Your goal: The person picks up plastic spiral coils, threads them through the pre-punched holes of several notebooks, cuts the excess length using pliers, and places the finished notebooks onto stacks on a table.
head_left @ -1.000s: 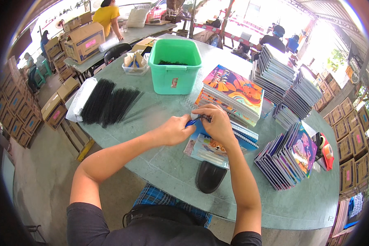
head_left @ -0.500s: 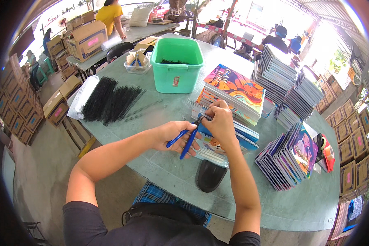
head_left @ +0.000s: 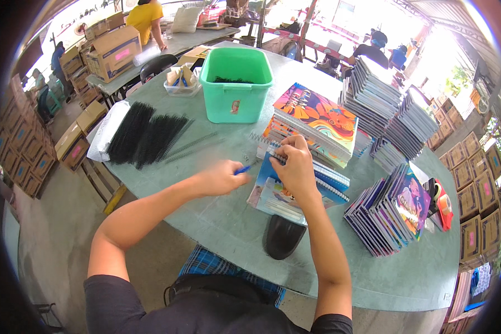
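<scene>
My left hand [head_left: 224, 177] is closed around blue-handled pliers [head_left: 242, 170], smeared by motion, just left of the notebooks. With bent fingers my right hand [head_left: 296, 167] grips the top end of a blue-covered spiral notebook [head_left: 268, 173], by its wire edge. That notebook rests on a small pile of spiral notebooks [head_left: 286, 207]. Behind the hand lies a stack of notebooks with a colourful orange cover [head_left: 323, 114]. A loose spiral coil [head_left: 256, 136] sticks out beside the stack. Below the pile sits a black rounded object [head_left: 284, 236] whose kind I cannot make out.
Black binding coils [head_left: 145, 136] lie in a bundle at left. A green bin [head_left: 236, 100] stands at the back beside a clear tub [head_left: 182, 89]. Tall notebook stacks [head_left: 370, 92] and a leaning row of notebooks [head_left: 384, 211] occupy the right. Other people work farther off.
My left hand has moved left, away from the notebook's edge, taking the pliers with it. My right hand stays at the notebook's top end.
</scene>
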Motion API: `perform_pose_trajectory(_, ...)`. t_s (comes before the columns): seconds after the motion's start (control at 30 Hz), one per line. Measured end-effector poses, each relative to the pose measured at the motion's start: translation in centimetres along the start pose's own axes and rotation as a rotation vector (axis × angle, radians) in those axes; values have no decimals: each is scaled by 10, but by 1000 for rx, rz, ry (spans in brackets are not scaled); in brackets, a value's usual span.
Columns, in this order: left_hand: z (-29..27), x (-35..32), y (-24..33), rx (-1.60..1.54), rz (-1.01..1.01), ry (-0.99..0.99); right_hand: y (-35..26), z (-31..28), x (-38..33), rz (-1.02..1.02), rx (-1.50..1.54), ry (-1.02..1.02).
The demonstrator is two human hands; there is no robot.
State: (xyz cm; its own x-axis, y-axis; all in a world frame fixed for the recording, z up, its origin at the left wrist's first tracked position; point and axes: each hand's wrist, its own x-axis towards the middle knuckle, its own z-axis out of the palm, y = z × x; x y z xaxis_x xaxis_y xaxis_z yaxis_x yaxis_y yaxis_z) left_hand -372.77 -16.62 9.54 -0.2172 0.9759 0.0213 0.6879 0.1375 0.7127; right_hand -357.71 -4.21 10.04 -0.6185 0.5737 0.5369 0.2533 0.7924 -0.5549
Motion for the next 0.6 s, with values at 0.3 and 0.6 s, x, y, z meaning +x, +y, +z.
perform_pose_trajectory(0.3, -28, 62, -12, -680, 143, 97, -7, -25, -29, -166, -283, 2)
perform_pose_trajectory(0.6, -126, 158, -5, -154, 312, 764, 34, -51, -21, -92, -344, 54)
